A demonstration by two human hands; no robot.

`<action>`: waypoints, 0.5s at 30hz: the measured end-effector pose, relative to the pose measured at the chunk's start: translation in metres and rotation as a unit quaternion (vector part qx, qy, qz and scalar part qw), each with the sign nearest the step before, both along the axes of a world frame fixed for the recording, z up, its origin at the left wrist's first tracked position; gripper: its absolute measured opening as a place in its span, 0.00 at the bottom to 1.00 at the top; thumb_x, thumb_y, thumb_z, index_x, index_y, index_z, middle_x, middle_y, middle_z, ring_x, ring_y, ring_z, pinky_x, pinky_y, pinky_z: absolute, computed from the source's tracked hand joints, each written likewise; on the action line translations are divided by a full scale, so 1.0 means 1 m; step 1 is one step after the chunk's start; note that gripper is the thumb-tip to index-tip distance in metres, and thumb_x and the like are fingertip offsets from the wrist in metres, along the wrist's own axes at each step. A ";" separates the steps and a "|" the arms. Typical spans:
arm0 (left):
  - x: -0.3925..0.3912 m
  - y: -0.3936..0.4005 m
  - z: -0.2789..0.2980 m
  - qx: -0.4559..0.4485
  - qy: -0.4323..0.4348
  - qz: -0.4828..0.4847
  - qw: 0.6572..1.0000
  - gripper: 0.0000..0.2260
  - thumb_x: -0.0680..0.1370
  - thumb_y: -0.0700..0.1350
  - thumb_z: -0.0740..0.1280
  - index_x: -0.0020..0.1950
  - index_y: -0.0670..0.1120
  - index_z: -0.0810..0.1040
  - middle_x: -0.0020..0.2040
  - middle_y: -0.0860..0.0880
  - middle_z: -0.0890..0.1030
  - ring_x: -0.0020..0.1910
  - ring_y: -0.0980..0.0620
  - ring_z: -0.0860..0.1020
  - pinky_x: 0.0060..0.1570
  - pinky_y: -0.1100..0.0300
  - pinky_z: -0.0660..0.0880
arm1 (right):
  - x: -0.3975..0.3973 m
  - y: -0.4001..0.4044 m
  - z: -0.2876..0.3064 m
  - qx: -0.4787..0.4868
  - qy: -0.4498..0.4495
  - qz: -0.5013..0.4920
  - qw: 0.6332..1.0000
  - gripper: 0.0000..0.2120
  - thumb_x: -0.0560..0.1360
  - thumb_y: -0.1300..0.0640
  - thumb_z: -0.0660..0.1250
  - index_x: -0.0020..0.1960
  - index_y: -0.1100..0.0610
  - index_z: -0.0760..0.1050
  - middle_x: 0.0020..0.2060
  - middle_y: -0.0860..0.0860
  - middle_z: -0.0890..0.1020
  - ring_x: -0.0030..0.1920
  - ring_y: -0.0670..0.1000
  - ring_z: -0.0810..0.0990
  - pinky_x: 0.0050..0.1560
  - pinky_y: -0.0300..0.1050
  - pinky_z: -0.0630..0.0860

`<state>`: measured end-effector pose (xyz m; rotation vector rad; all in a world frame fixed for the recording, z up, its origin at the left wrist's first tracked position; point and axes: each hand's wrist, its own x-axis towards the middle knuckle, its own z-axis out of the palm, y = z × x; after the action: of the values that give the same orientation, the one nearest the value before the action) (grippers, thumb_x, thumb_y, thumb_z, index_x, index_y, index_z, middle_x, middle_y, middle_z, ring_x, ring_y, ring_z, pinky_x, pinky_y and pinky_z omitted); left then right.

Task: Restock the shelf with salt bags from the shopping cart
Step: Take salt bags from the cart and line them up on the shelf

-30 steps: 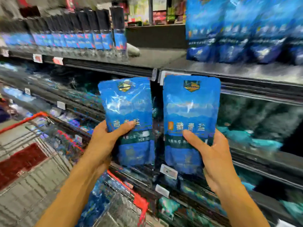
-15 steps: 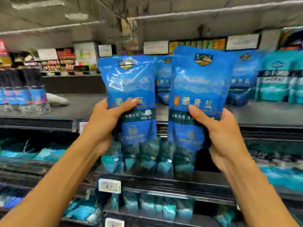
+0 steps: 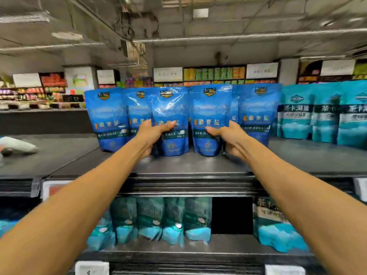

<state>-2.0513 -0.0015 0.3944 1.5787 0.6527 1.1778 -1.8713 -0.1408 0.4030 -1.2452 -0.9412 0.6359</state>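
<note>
store shelves are filling the view. on the grey top shelf, two blue salt bags are standing upright, side by side. the left hand is gripping the left bag. the right hand is gripping the right bag.
</note>
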 end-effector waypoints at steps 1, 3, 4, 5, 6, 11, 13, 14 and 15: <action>-0.002 0.004 -0.001 0.023 0.027 0.009 0.999 0.10 0.70 0.42 0.77 0.49 0.45 0.83 0.47 0.49 0.86 0.51 0.48 0.84 0.58 0.50 0.79 | 0.005 0.001 -0.002 -0.023 -0.030 0.003 0.999 0.07 0.74 0.69 0.71 0.46 0.60 0.75 0.43 0.51 0.84 0.45 0.52 0.84 0.57 0.50 0.78; -0.007 0.007 -0.002 0.087 0.125 0.052 0.987 0.16 0.67 0.49 0.80 0.49 0.42 0.83 0.44 0.46 0.86 0.42 0.48 0.83 0.46 0.55 0.80 | 0.014 0.000 -0.001 -0.051 -0.096 -0.008 0.994 0.17 0.73 0.67 0.73 0.37 0.54 0.66 0.29 0.40 0.78 0.31 0.40 0.79 0.44 0.36 0.78; -0.010 0.006 -0.003 0.117 0.180 0.084 0.973 0.22 0.64 0.55 0.80 0.49 0.42 0.84 0.42 0.46 0.86 0.37 0.49 0.81 0.38 0.57 0.79 | 0.017 0.000 -0.001 -0.066 -0.134 -0.019 0.989 0.18 0.72 0.64 0.75 0.37 0.54 0.66 0.26 0.38 0.77 0.29 0.39 0.77 0.38 0.31 0.76; -0.012 0.004 -0.005 0.139 0.228 0.121 0.956 0.26 0.61 0.60 0.80 0.50 0.43 0.84 0.43 0.46 0.86 0.36 0.49 0.80 0.36 0.56 0.78 | 0.020 0.000 -0.003 -0.081 -0.170 -0.033 0.982 0.18 0.70 0.60 0.77 0.38 0.54 0.67 0.28 0.37 0.78 0.32 0.38 0.76 0.38 0.30 0.74; -0.013 0.002 -0.006 0.156 0.273 0.164 0.935 0.29 0.61 0.63 0.79 0.53 0.45 0.82 0.46 0.48 0.85 0.41 0.47 0.80 0.40 0.54 0.79 | 0.023 0.001 -0.004 -0.097 -0.199 -0.049 0.974 0.18 0.69 0.55 0.79 0.40 0.54 0.68 0.33 0.40 0.78 0.38 0.41 0.76 0.43 0.35 0.73; -0.009 -0.014 -0.002 0.207 0.460 0.270 0.820 0.32 0.70 0.70 0.67 0.58 0.44 0.70 0.57 0.45 0.78 0.57 0.41 0.77 0.46 0.51 0.72 | 0.022 0.009 -0.003 -0.134 -0.293 -0.114 0.940 0.28 0.66 0.48 0.80 0.57 0.61 0.73 0.52 0.51 0.81 0.55 0.56 0.80 0.57 0.52 0.77; -0.006 -0.012 0.002 0.182 0.429 0.220 0.857 0.29 0.72 0.64 0.69 0.55 0.39 0.72 0.51 0.41 0.81 0.48 0.41 0.81 0.47 0.47 0.79 | 0.017 0.015 -0.004 -0.121 -0.253 -0.099 0.955 0.30 0.68 0.51 0.79 0.64 0.59 0.71 0.45 0.45 0.78 0.42 0.55 0.83 0.46 0.52 0.81; -0.005 -0.011 0.004 0.166 0.405 0.198 0.877 0.26 0.73 0.61 0.71 0.52 0.37 0.74 0.46 0.39 0.82 0.42 0.40 0.83 0.44 0.46 0.81 | 0.017 0.020 -0.005 -0.123 -0.235 -0.093 0.960 0.27 0.68 0.52 0.79 0.62 0.55 0.70 0.41 0.43 0.76 0.34 0.53 0.82 0.41 0.51 0.82; -0.004 -0.011 0.005 0.164 0.393 0.190 0.885 0.24 0.73 0.59 0.72 0.49 0.37 0.75 0.44 0.37 0.83 0.38 0.40 0.84 0.42 0.45 0.82 | 0.017 0.025 -0.006 -0.131 -0.226 -0.090 0.961 0.23 0.69 0.52 0.79 0.57 0.54 0.70 0.39 0.44 0.77 0.30 0.52 0.81 0.38 0.52 0.82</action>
<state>-2.0554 -0.0124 0.3995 2.3171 1.3952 0.9109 -1.8543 -0.1162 0.3973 -1.7394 -1.1232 0.3401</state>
